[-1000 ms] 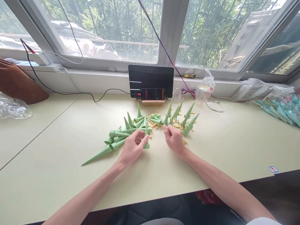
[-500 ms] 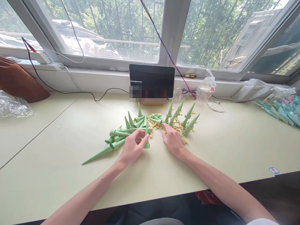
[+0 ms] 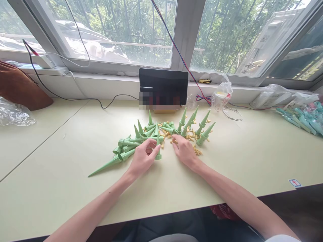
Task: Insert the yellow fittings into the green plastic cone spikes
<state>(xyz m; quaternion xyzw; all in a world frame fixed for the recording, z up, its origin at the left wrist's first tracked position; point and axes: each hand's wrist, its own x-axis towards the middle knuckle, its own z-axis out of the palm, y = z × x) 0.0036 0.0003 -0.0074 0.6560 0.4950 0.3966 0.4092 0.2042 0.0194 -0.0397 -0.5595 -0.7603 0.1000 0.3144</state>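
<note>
My left hand [image 3: 144, 155] is closed around a green plastic watering spike [image 3: 158, 156], which stands point up with its ribbed collar low near the table. Across from it, my right hand [image 3: 185, 149] pinches a small yellow plastic valve [image 3: 173, 142] between thumb and fingertips. Left of and behind the left hand lies a heap of green spikes [image 3: 126, 143], some on their sides, some upright. Small yellow valves [image 3: 197, 150] are scattered around the right hand. Several green spikes with yellow valves fitted [image 3: 203, 136] stand beyond it on the right.
A dark tablet [image 3: 164, 85] on a stand is at the table's back. Right of it are a bagged cup [image 3: 222, 95] and a coiled white cable [image 3: 232, 115]. Teal items [image 3: 302, 117] lie far right; a brown bag [image 3: 20, 85] and clear plastic [image 3: 15, 112] sit left.
My right hand has drawn back slightly toward me and left from the pile, with a yellow valve now showing at its fingertips. My left hand and its spike stay in place.
</note>
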